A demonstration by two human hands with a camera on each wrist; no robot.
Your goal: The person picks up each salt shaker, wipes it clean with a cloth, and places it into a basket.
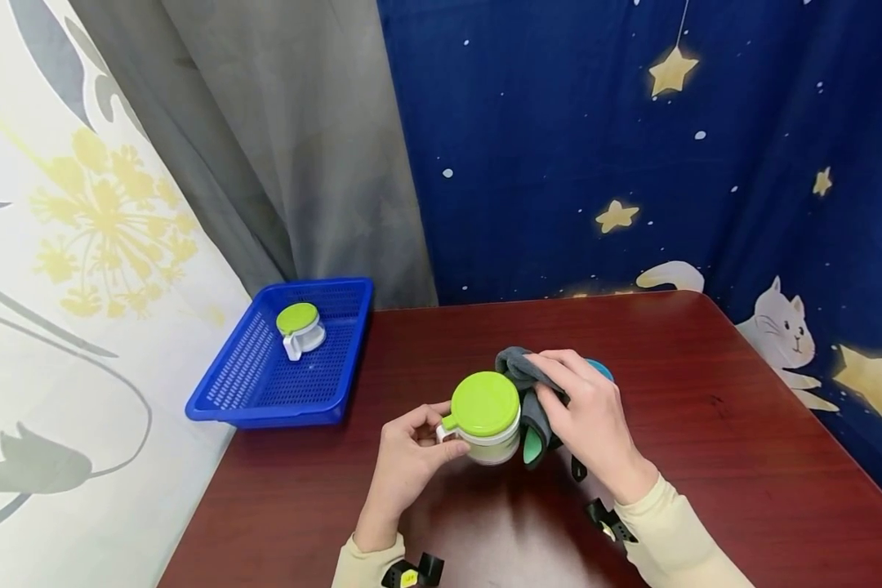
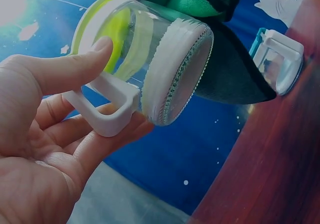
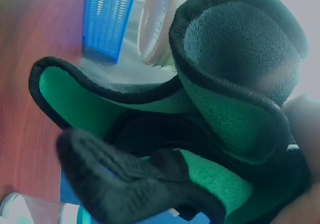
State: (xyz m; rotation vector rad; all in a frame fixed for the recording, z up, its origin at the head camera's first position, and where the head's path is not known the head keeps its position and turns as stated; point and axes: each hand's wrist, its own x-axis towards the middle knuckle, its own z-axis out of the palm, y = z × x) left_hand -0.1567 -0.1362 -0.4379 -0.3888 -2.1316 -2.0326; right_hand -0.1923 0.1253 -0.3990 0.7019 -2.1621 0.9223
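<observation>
Glass and plastic make up the small jar [image 1: 485,420] that the person holds just above the dark red table [image 1: 706,425], near its front middle. The jar has a lime green lid [image 1: 484,403] and a white handle [image 2: 107,107]. The left hand [image 1: 407,457] grasps this handle: in the left wrist view the thumb lies over the top of the handle and the other fingers curl under it, so the jar is tilted and its bottom is off the table. The right hand [image 1: 591,425] presses a folded cloth [image 1: 532,408], grey on one side and green on the other, against the side of the jar; its fingers bend around the cloth and pinch it.

The main risk seems to be the grip. The jar hangs from the handle alone, so if the right hand pushes too hard with the cloth, the jar could turn in the left fingers, slip and hit the table. It cannot be told whether the lid is closed tight; a loose lid could come off when the jar tilts.

A second jar with a blue lid [image 2: 277,59] stands just behind the cloth, and a wide wiping move could knock it over. Far left, a blue basket [image 1: 279,359] holds another jar [image 1: 300,328], well apart from the hands.
</observation>
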